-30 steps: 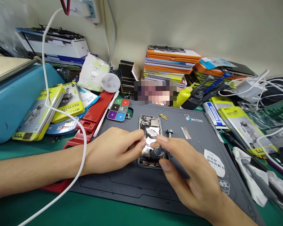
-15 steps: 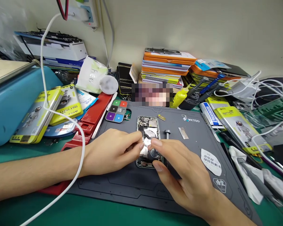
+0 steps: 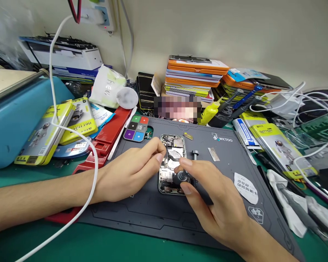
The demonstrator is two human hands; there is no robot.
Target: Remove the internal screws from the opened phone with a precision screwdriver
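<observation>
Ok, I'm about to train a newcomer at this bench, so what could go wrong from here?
The dark tool at the fingers of the right hand is over the opened phone, so a slip might scratch exposed parts. The white cable passes across the left forearm and could snag if the left hand pulls away. The small gold piece lies loose on the mat and might get knocked off and lost.

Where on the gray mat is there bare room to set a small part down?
The gray mat looks bare nearer the wearer than the opened phone, between left hand and right hand, and between the metal strip and white label. It's crowded at the phone, around the dark tool, and behind the mat, among stacked boxes.
</observation>
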